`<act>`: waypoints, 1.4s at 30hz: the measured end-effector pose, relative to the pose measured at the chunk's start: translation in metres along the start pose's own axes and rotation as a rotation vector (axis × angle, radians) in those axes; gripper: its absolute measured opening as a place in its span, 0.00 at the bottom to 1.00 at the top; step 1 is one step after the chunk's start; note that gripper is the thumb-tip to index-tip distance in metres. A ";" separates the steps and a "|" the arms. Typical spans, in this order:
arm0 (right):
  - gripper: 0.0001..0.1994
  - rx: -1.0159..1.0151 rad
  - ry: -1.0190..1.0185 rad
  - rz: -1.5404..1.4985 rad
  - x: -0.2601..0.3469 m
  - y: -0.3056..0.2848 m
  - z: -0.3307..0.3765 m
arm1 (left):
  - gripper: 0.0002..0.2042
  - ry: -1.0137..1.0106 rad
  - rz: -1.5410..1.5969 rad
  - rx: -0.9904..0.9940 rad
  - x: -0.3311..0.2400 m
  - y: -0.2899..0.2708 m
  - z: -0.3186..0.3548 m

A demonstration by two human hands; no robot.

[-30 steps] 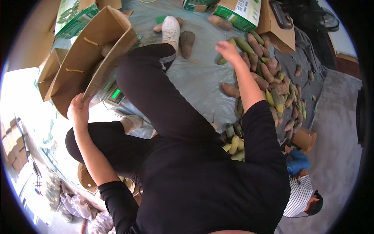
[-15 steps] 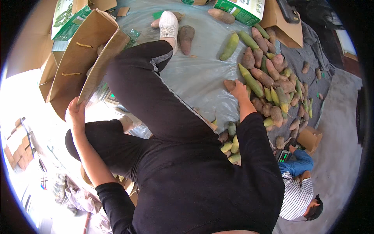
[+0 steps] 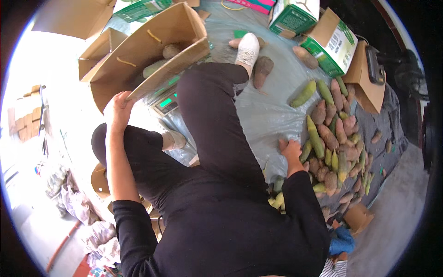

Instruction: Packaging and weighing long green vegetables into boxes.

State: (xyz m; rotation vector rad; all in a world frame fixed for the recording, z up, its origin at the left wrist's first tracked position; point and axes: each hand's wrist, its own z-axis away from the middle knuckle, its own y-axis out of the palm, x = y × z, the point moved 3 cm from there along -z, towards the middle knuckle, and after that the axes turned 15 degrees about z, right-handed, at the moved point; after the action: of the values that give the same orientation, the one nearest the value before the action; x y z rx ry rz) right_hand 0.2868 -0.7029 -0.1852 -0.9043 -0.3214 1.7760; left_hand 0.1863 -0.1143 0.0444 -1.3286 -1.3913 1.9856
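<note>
In the head view, the person's left hand (image 3: 119, 110) pinches the near lower corner of an open brown cardboard box with yellow cord handles (image 3: 173, 25), thumb and fingers closed on its edge. A rounded brown tuber (image 3: 171, 51) and a pale green one (image 3: 154, 68) lie inside, between the long walls. A scale with a green-lit display (image 3: 167, 101) sits just beside the box's near wall.

The right hand (image 3: 291, 151) is low over the pale blue-grey plastic sheet (image 3: 267, 115), fingers curled around or over a mostly hidden reddish-brown tuber (image 3: 282, 144); whether it is gripped cannot be told. That hand is just left of the heap of long brown and green tubers (image 3: 339, 134), which spreads right onto dark grey cloth (image 3: 385, 124). Bare sheet gives open room between the person's black-trousered leg (image 3: 212, 111) and the heap's left edge.
</note>
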 end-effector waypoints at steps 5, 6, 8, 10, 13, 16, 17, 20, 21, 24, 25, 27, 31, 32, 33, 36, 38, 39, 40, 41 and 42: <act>0.31 0.010 0.044 0.006 0.007 0.024 0.005 | 0.08 0.019 -0.023 0.001 -0.014 -0.004 0.001; 0.31 -0.006 0.036 0.012 0.009 0.022 0.004 | 0.08 0.017 -0.046 0.006 -0.012 -0.004 0.001; 0.33 0.053 0.038 -0.081 0.006 0.025 -0.004 | 0.08 0.020 -0.042 -0.006 -0.008 -0.006 0.001; 0.33 0.038 -0.003 -0.192 0.001 0.033 -0.014 | 0.08 0.008 -0.041 0.013 -0.011 -0.007 0.001; 0.31 0.006 -0.087 -0.376 0.004 0.039 -0.029 | 0.07 0.040 -0.051 0.011 -0.008 -0.009 0.002; 0.29 -0.024 -0.116 -0.700 0.004 0.050 -0.056 | 0.07 0.076 -0.029 0.012 -0.014 -0.003 -0.004; 0.29 -0.028 -0.126 -0.955 0.002 0.051 -0.063 | 0.07 0.086 -0.017 0.011 -0.014 -0.001 -0.007; 0.27 -0.134 -0.413 -1.410 0.050 -0.040 -0.041 | 0.07 0.066 -0.062 0.006 -0.006 -0.008 0.002; 0.26 -0.161 -0.471 -1.470 0.059 -0.079 -0.032 | 0.07 0.048 -0.069 0.009 -0.006 -0.011 0.004; 0.28 -0.314 -0.757 -1.527 0.067 -0.188 0.003 | 0.07 0.060 -0.052 0.024 -0.008 -0.005 0.000; 0.28 -0.372 -0.804 -1.529 0.073 -0.226 0.022 | 0.07 0.064 -0.047 0.021 -0.008 -0.007 0.000; 0.27 -0.497 -1.011 -1.521 0.085 -0.294 0.064 | 0.07 0.064 -0.043 0.014 -0.009 -0.008 0.001; 0.27 -0.554 -1.286 -1.541 0.115 -0.388 0.131 | 0.07 0.075 -0.043 -0.003 -0.007 -0.006 0.000; 0.26 -0.488 -1.359 -1.555 0.126 -0.405 0.148 | 0.07 0.079 -0.046 0.003 -0.007 -0.008 0.002; 0.26 -0.432 -1.420 -1.564 0.135 -0.416 0.159 | 0.07 0.076 -0.027 -0.007 -0.009 -0.008 0.001; 0.25 -0.664 -1.350 -1.417 0.168 -0.434 0.154 | 0.07 0.091 -0.003 -0.004 -0.014 -0.006 -0.003; 0.24 -0.859 -1.307 -1.333 0.185 -0.429 0.150 | 0.06 0.078 -0.023 0.000 -0.012 -0.006 -0.001; 0.24 -0.858 -1.298 -1.335 0.186 -0.423 0.142 | 0.06 0.082 -0.023 0.007 -0.012 -0.007 0.000; 0.25 -0.877 -1.208 -1.327 0.185 -0.415 0.127 | 0.06 0.068 -0.029 0.005 -0.014 -0.008 0.001; 0.25 -0.893 -1.118 -1.318 0.182 -0.404 0.112 | 0.07 0.053 -0.035 0.004 -0.015 -0.008 0.001; 0.24 -0.807 -1.037 -1.379 0.180 -0.388 0.095 | 0.07 0.053 -0.035 0.014 -0.014 -0.008 0.003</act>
State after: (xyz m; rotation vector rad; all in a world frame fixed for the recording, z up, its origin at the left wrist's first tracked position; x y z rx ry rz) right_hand 0.4616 -0.3683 0.0380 0.0148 -1.8765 0.5649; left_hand 0.1895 -0.1225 0.0586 -1.3320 -1.3654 1.9202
